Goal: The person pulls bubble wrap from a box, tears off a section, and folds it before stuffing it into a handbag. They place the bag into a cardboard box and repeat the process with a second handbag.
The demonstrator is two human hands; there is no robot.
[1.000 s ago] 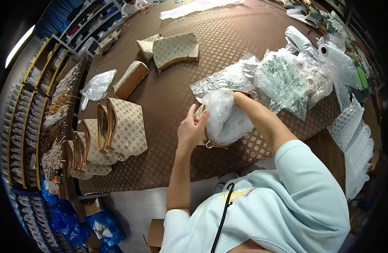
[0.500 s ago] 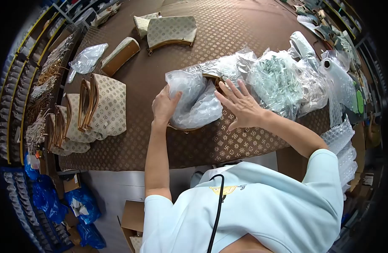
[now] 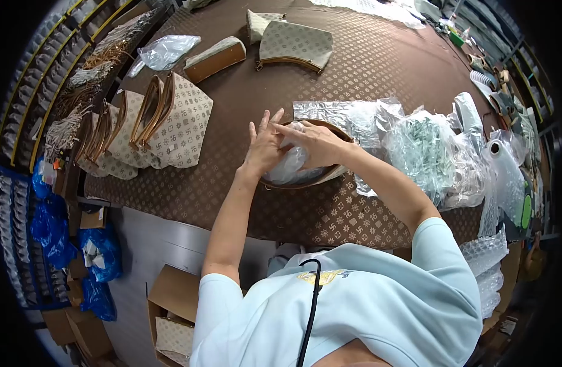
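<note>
Two hands: left (image 3: 264, 147) open, right (image 3: 314, 144) open | pressing plastic stuffing (image 3: 287, 166) | bag (image 3: 305, 178) mostly hidden

The person wears a pale blue short-sleeved shirt (image 3: 366, 300); a yellow print (image 3: 320, 276), perhaps a logo, sits on its front; a black cable (image 3: 310, 312) runs down it; both forearms are bare.

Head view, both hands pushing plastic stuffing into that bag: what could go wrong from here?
1. The bag lies near the table edge; a hard push might slide it off.
2. The plastic stuffing bulges out under the left hand and right hand; it may spring back out.
3. The loose plastic bags alongside could get dragged in.
</note>
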